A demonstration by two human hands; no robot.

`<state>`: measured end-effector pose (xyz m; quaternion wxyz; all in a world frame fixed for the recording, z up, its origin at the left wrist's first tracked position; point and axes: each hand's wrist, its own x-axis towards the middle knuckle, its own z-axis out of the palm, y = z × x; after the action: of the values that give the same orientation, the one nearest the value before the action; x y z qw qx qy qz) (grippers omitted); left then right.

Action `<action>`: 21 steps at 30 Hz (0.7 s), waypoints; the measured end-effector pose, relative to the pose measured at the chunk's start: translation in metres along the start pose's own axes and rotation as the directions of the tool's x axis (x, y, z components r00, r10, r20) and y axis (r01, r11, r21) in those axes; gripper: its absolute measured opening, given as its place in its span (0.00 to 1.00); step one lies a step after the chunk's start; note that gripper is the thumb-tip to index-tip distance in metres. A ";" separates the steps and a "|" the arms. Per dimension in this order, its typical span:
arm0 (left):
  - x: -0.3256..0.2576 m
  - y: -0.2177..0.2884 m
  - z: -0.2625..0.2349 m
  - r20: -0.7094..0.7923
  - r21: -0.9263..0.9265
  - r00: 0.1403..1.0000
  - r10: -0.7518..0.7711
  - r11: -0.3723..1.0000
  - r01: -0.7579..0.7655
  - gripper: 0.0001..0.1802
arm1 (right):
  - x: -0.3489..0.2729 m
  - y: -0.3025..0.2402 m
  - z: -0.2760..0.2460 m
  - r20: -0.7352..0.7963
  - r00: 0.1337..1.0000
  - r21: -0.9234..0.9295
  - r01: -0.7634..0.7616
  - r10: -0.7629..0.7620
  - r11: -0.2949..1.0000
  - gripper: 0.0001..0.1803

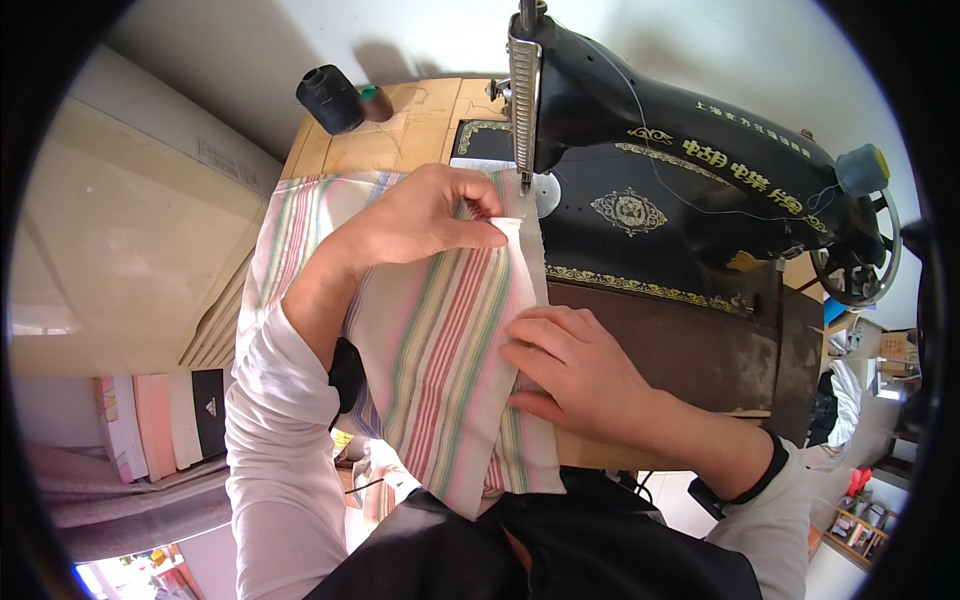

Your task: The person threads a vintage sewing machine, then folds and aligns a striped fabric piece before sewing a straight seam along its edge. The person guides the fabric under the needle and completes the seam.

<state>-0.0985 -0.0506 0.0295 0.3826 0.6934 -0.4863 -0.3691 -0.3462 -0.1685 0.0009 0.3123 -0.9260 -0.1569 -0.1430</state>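
A striped cloth [440, 370] in white, red, green, yellow and pink lies over the table's left part and hangs off the front edge toward my lap. My left hand [425, 215] pinches its folded edge between thumb and fingers, just left of the presser foot [525, 182]. Lower along the same edge, my right hand [575, 370] grips the cloth, fingers curled against it. A strip of the cloth runs up under the foot of the black sewing machine [640, 125]. Whether the needle is in the cloth cannot be made out.
Behind the cloth stand a black thread cone [330, 100] and a small brown spool [376, 103]. A blue-grey spool [862, 170] sits by the handwheel [880, 250]. Pale panels [120, 230] rise at the left. Lower right is a divided wooden box [855, 535].
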 end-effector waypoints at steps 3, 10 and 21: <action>-0.001 -0.002 -0.007 0.052 -0.091 0.994 -0.099 0.990 0.104 0.05 | 0.002 0.012 -0.008 0.054 0.998 0.039 0.041 -0.043 0.998 0.22; 0.000 -0.001 -0.017 -0.001 0.280 0.990 -0.138 0.951 0.133 0.11 | -0.003 0.023 -0.011 -0.006 1.000 0.001 0.007 -0.007 1.000 0.18; 0.009 0.000 -0.002 -0.076 0.131 0.995 -0.069 0.988 0.079 0.12 | -0.005 0.000 0.005 0.094 0.984 -0.076 0.160 -0.153 0.984 0.07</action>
<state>-0.0948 -0.0589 0.0288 0.3385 0.7479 -0.4699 -0.3245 -0.3504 -0.1664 -0.0047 0.2541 -0.9284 -0.2367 -0.1325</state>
